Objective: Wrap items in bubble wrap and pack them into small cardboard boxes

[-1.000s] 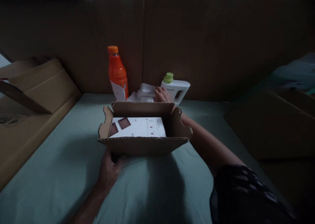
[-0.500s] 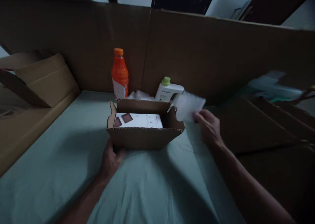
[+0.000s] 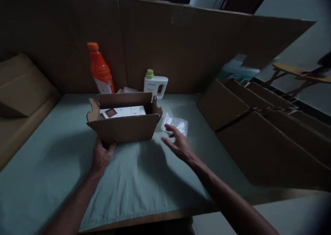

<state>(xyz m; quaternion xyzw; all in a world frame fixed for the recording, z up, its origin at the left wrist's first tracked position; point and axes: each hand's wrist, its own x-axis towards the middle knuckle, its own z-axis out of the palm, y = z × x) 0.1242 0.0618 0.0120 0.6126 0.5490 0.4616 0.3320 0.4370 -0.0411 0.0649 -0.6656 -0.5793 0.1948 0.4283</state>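
Observation:
A small open cardboard box (image 3: 124,128) stands on the pale green cloth (image 3: 64,166). Inside it lies a white flat package (image 3: 121,111) with brown squares printed on it. My left hand (image 3: 100,155) grips the box's near bottom corner. A sheet of bubble wrap (image 3: 177,124) lies on the cloth just right of the box. My right hand (image 3: 177,143) hovers beside the wrap with fingers spread, holding nothing.
An orange bottle (image 3: 100,69) and a white jug with a green cap (image 3: 155,85) stand behind the box, with more plastic wrap (image 3: 126,90) between them. Cardboard walls (image 3: 181,45) rise at the back. Flattened cartons (image 3: 258,124) lie right, another carton (image 3: 20,90) left.
My right hand took the bubble wrap from behind the box, carried it to the right, laid it on the cloth and let go. The view has turned to the right.

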